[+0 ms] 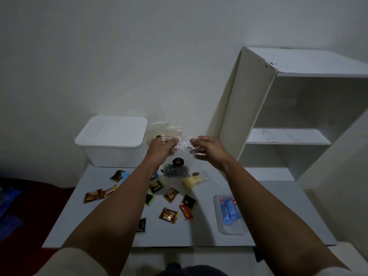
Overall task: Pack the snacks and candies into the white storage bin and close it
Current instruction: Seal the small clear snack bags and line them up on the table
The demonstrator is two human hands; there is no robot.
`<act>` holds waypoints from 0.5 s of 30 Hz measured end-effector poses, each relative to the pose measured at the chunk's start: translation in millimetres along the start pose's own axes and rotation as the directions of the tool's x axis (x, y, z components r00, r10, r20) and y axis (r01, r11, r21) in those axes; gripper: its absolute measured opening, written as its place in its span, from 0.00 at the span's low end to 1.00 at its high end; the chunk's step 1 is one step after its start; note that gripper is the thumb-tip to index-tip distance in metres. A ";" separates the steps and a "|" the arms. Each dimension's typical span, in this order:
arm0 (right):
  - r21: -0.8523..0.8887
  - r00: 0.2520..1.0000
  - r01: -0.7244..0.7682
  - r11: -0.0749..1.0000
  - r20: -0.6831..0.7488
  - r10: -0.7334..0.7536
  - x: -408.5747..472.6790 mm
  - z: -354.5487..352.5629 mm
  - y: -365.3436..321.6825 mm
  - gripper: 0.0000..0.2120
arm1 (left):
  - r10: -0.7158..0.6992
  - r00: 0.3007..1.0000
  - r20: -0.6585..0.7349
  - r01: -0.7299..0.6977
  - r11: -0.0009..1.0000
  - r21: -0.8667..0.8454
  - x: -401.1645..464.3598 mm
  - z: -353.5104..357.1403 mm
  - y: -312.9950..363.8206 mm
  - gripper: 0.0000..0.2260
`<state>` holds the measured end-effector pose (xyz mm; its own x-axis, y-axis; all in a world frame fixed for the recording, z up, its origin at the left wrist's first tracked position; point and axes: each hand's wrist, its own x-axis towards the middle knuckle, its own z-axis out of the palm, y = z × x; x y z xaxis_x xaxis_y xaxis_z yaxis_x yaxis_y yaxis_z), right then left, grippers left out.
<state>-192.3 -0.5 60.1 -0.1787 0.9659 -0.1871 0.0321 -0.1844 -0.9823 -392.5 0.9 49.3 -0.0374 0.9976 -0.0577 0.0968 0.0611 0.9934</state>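
Note:
My left hand [162,148] and my right hand [207,149] each pinch a top corner of a clear snack bag [177,166] with a black label and dark pieces inside, holding it up above the table. The white storage bin [111,144] stands at the table's back left with its lid on. Several wrapped candies lie scattered on the table, among them a brown one [168,215], a red one [185,211] and a black-and-green one [156,186]. A clear bag of yellow snacks [192,181] lies just below the held bag.
A clear tray [219,222] with blue sachets [230,211] sits at the table's right. More clear bags [165,129] lean by the wall behind the bin. A white open shelf unit [288,136] stands to the right. Red fabric [29,198] lies left of the table.

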 end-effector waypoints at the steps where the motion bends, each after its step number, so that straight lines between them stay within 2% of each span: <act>1: 0.005 1.000 0.012 1.000 -0.010 -0.012 3.0 5.2 0.7 0.05 | 0.006 1.000 -0.008 -0.006 1.000 -0.004 3.5 -4.6 1.0 0.08; 5: 0.015 0.994 0.071 0.997 -0.090 -0.069 14.2 24.6 1.2 0.09 | 0.022 1.000 0.003 -0.022 1.000 0.002 14.1 -18.0 2.9 0.07; 8: 0.014 0.990 0.072 0.997 -0.125 -0.070 18.6 32.2 -3.4 0.07 | 0.010 1.000 0.003 -0.010 1.000 -0.030 23.5 -29.1 0.4 0.09; 15: -0.048 0.991 0.081 0.996 -0.106 -0.086 22.7 56.6 -2.4 0.07 | 0.082 0.994 0.073 -0.087 0.994 0.070 27.9 -34.0 -3.0 0.15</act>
<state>-252.1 11.6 58.3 -0.0759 0.9919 -0.1014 0.0649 -0.0966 -0.9932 -427.7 27.4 48.1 0.0434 0.9989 0.0167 0.1686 -0.0238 0.9854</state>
